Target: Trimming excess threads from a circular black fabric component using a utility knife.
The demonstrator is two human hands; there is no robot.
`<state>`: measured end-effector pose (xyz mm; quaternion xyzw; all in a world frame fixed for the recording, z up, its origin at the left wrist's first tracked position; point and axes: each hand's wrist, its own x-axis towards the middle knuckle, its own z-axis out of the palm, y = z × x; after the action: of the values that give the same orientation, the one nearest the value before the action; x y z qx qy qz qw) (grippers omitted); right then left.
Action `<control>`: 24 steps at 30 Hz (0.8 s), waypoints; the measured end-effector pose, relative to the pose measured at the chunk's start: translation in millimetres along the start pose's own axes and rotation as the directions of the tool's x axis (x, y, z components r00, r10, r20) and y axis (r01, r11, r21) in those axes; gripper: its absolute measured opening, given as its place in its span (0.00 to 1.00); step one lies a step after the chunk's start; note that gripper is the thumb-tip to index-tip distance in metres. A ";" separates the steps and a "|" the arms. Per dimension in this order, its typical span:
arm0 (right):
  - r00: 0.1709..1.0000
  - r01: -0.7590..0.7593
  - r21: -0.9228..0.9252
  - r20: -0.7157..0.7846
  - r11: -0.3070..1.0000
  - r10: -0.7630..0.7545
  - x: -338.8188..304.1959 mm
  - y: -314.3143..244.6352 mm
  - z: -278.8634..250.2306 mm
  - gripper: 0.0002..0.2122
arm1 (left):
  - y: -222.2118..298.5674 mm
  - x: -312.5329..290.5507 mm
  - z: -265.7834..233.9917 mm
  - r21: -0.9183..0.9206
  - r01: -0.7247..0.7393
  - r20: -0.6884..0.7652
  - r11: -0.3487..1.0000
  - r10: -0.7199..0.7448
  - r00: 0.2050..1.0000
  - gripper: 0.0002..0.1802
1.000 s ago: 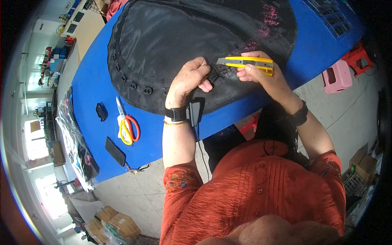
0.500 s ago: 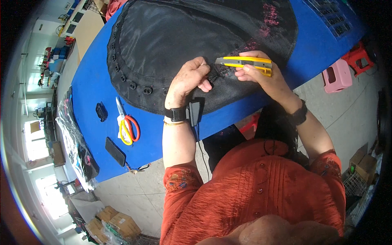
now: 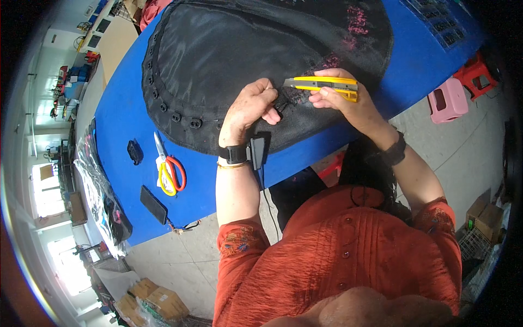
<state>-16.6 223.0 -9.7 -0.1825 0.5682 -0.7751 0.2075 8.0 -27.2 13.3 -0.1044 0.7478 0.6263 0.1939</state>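
A large rounded piece of black mesh fabric (image 3: 218, 60) has pink marks and a row of black plastic fittings along its left edge. My left hand (image 3: 251, 105) rests over its near part, fingers curled and closed on a bunched bit of the fabric. A yellow utility knife (image 3: 321, 83) is gripped in my right hand (image 3: 348, 101), its blade out and pointing left. The blade tip is close to my left fingertips, over the bunched spot. Whether it touches the fabric I cannot tell.
On the blue table (image 3: 117, 182) to the left lie scissors (image 3: 170, 169) with red and yellow handles, a black phone-like slab (image 3: 153, 204) and a small black item (image 3: 134, 152). Plastic-wrapped goods (image 3: 103, 191) lie along its left edge. A pink stool (image 3: 448, 101) stands on the right.
The knife and my right hand have shifted slightly left. My left hand keeps nearly the same place and its closed hold.
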 end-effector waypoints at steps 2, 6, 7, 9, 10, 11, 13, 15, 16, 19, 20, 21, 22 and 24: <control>1.000 -0.008 0.008 0.001 1.000 0.008 1.3 0.3 -0.6 0.14 | 1.4 -1.5 0.7 -0.011 0.005 -0.006 1.000 -0.005 1.000 0.07; 1.000 0.017 -0.013 0.017 1.000 -0.017 1.6 1.5 -0.3 0.15 | 3.3 -3.1 2.6 -0.010 0.017 -0.040 1.000 -0.017 0.999 0.08; 1.000 0.017 -0.014 0.016 1.000 -0.017 1.7 1.0 0.1 0.15 | 3.6 -2.9 2.2 -0.015 0.012 -0.023 1.000 -0.013 1.000 0.08; 1.000 0.016 -0.015 0.016 1.000 -0.016 1.9 -0.2 0.7 0.15 | 2.9 -3.4 1.3 -0.017 0.013 -0.028 1.000 -0.013 1.000 0.08; 1.000 0.016 -0.017 0.014 1.000 -0.016 2.2 0.1 0.7 0.15 | 2.7 -2.9 2.0 -0.019 0.013 -0.032 1.000 -0.013 0.999 0.08; 1.000 0.011 -0.018 0.019 1.000 -0.010 3.3 1.0 1.2 0.15 | 2.7 -2.7 2.2 -0.020 0.012 -0.029 1.000 -0.013 1.000 0.08; 1.000 0.006 -0.019 0.025 1.000 -0.005 4.2 1.5 0.5 0.15 | 2.9 -3.0 1.5 -0.023 0.016 -0.029 1.000 -0.017 0.999 0.08; 0.999 -0.005 -0.056 0.031 0.998 0.007 4.6 1.5 -0.4 0.16 | 3.7 -3.2 2.2 -0.014 0.012 -0.023 1.000 -0.012 1.000 0.08; 0.999 -0.005 -0.056 0.031 0.998 0.006 4.6 1.2 0.0 0.16 | 4.1 -3.2 2.6 -0.005 0.007 -0.017 1.000 -0.007 1.000 0.08; 0.999 -0.001 -0.061 0.035 0.998 0.003 5.0 0.7 0.8 0.16 | 2.3 -2.5 1.3 -0.012 0.010 -0.025 1.000 -0.010 1.000 0.07; 0.999 -0.003 -0.064 0.039 0.998 0.006 5.3 1.1 0.3 0.16 | 2.4 -2.7 1.5 -0.012 0.010 -0.026 1.000 -0.010 1.000 0.07; 0.999 -0.006 -0.067 0.043 0.998 0.009 5.4 1.3 -0.1 0.16 | 2.5 -3.0 1.9 -0.016 0.011 -0.026 1.000 -0.011 1.000 0.07; 0.999 -0.005 -0.066 0.044 0.998 0.008 5.3 1.6 -0.2 0.16 | 2.4 -2.9 2.2 -0.020 0.012 -0.025 1.000 -0.012 1.000 0.07; 0.999 0.004 -0.063 0.046 0.998 -0.001 4.9 2.1 -0.4 0.16 | 1.8 -1.9 1.8 -0.023 0.009 -0.021 1.000 -0.009 1.000 0.07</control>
<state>-20.8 220.1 -11.6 -0.2073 0.5872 -0.7528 0.2134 9.4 -25.3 15.5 -0.1167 0.7421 0.6328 0.1876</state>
